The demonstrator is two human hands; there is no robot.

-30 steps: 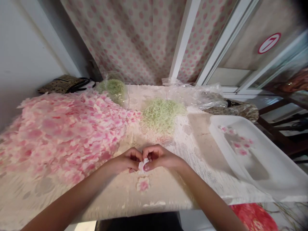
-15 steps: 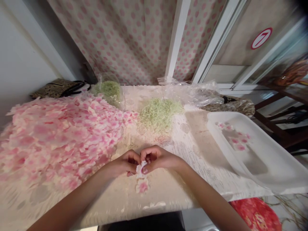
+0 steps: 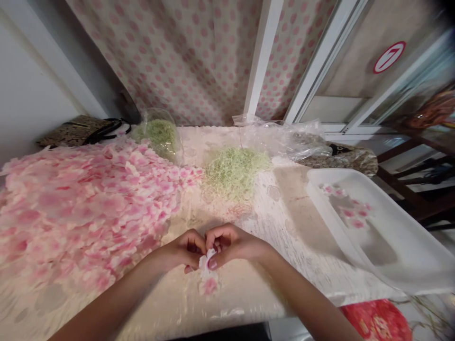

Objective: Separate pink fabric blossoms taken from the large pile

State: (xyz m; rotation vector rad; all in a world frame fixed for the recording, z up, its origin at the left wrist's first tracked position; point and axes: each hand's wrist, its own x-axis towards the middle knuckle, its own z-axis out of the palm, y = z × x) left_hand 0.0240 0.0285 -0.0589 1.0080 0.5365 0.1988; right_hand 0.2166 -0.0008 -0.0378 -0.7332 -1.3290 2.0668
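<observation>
Close to the table's front edge, my left hand and my right hand meet, fingertips together. Between them is a white and pink fabric flower, folded and pinched by both hands. Just below it, another flower with a pink centre lies on the table, partly overlapped in view by the held one. To the left spreads a large heap of pink and white flower petals. Beyond my hands sits a loose tangle of thin pale green strands.
A white tray on the right holds several pink flowers. At the back are a clear bag of green strands, crumpled clear plastic and a patterned pouch. A red round item shows below the table edge.
Both hands, still pinching the flower, appear slightly lower in the picture as the view shifts a little. The held flower now overlaps more of the one on the table.
</observation>
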